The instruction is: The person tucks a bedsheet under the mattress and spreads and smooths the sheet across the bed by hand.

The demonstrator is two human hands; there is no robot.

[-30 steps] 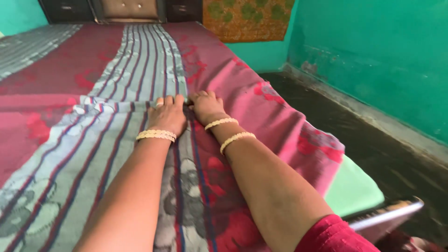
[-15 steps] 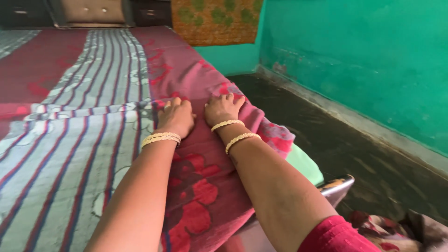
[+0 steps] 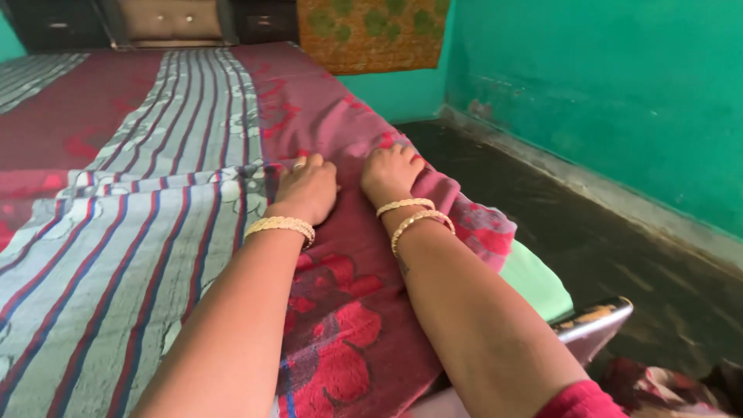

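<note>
Nearest you, your left hand [image 3: 306, 190] presses flat on the red flowered bedsheet [image 3: 340, 310] with fingers spread and nothing held, while your right hand [image 3: 391, 172] curls closed on a fold of it. Since a second ago both hands have slid from mid-bed to the right edge, so the sheet now bunches there over the green mattress [image 3: 534, 282]. Beyond lie the open dark floor [image 3: 619, 232] and green wall [image 3: 619, 85].
</note>
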